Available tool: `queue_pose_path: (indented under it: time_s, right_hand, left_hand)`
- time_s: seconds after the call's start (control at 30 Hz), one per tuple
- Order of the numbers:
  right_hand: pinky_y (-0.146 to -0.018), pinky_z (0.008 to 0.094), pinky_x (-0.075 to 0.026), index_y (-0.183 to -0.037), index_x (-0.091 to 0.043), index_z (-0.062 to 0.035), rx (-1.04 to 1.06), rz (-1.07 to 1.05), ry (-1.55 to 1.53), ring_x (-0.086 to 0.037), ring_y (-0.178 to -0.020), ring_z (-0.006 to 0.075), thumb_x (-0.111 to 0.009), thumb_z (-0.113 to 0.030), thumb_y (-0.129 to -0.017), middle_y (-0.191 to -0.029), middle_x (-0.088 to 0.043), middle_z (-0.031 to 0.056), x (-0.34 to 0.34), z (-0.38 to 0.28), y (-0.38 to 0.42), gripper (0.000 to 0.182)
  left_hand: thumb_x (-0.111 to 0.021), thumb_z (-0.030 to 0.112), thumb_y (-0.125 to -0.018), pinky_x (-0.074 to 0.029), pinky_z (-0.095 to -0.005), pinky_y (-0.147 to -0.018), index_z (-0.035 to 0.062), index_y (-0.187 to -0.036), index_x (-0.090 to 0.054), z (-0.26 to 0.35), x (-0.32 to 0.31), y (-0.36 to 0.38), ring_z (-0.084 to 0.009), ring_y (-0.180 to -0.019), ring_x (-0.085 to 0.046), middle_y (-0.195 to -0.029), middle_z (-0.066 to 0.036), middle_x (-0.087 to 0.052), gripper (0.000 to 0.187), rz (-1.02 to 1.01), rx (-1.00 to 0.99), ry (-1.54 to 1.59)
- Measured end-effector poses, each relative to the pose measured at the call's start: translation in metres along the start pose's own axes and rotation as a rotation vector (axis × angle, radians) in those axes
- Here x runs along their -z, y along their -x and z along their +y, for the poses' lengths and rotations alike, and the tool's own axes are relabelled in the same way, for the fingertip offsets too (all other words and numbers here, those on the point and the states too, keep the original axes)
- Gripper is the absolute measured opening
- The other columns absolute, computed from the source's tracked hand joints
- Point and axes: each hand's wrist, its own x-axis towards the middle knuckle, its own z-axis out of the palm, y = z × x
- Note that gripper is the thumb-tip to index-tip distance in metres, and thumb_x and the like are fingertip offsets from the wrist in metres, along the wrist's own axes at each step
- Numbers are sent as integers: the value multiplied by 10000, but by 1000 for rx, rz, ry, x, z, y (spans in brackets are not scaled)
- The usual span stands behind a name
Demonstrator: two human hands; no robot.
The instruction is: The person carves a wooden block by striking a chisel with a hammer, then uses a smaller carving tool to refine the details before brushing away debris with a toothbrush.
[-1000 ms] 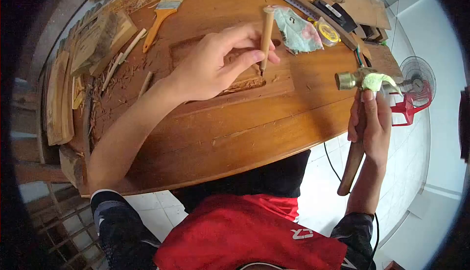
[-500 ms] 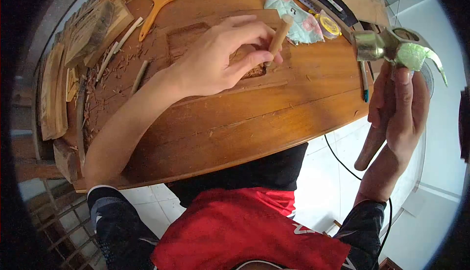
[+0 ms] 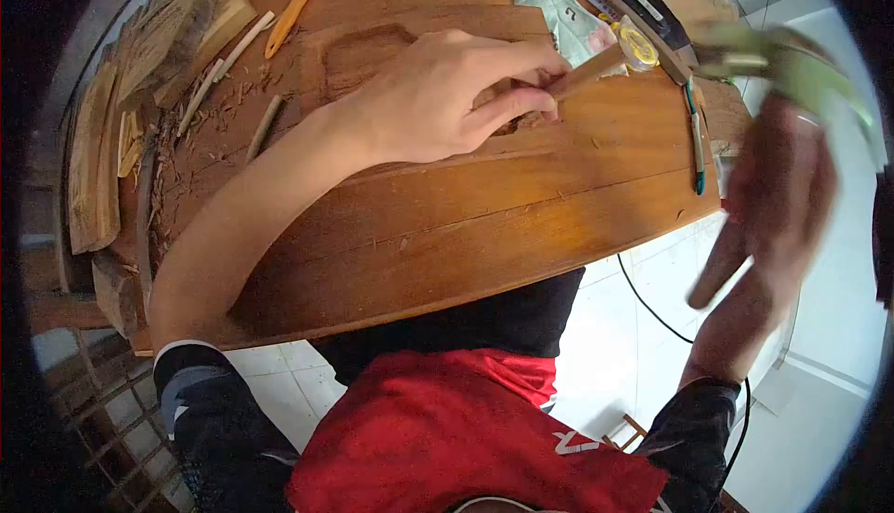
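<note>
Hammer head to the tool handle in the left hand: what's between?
In the head view, the yellow tape measure and a wooden strip show between the tool handle and the blurred hammer head, as background.

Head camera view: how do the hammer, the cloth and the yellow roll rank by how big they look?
1. Hammer, blurred but clearly largest
2. Cloth, partly hidden
3. Yellow roll, smallest

- The desk [image 3: 400,229] is wooden.
- Near its middle, a carved panel [image 3: 365,59].
- At 9 o'clock, wood shavings [image 3: 169,161].
- At 11 o'clock, a brush [image 3: 300,1].
- At 1 o'clock, a cloth [image 3: 564,21].
</note>
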Motion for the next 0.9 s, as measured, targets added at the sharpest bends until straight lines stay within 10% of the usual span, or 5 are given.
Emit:
queue_pose_path:
  time_s: [0.1,0.9]
  right_hand:
    - [-397,211,-279,-1049,-616,0,139,-115,32,-413,-456,37,-521,-359,-1094,-608,-490,-19,-6,26,-12,374]
    - [-393,225,-322,-981,-592,-8,-165,-35,-228,-455,-436,58,-529,-319,-1094,-630,-510,-8,0,59,-7,337]
  left_hand:
    - [-666,94,-974,-578,-347,-731,36,-1162,-663,-5,0,-4,-241,-860,-751,-933,-79,-768,197,3,-47,9]
    - [-688,300,-947,-529,-419,-777,120,-1090,-766,6,-7,-28,-284,-879,-689,-872,-74,-704,243,-151,33,-338]
